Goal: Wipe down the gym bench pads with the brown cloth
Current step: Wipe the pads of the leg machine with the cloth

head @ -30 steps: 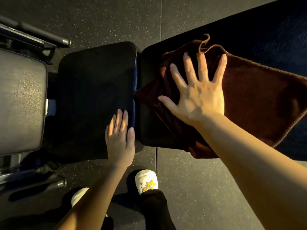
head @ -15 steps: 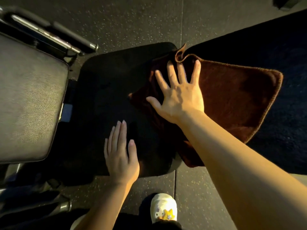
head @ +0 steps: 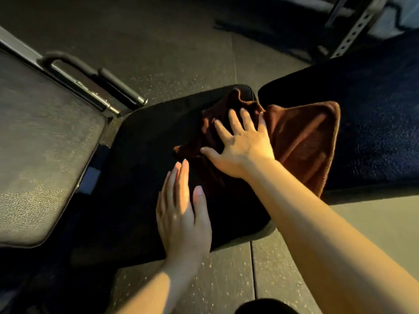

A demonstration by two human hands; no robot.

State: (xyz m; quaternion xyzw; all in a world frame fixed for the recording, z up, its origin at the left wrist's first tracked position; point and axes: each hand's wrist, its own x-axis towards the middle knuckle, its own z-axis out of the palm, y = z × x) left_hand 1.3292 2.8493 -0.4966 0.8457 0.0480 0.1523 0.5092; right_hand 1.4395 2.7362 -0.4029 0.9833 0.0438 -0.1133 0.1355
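Right hand (head: 243,147) flat with spread fingers pressing brown cloth (head: 301,141) across the gap between 2 black bench pads (head: 140,177), left hand (head: 183,214) flat and relaxed on the near pad, grey pad (head: 43,143) to the left, no writing legible

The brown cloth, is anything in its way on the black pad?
Only the left hand: it lies flat on the seat pad, beside the brown cloth that the right hand presses.

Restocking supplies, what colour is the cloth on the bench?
Brown cloth, rusty where lit; head view.
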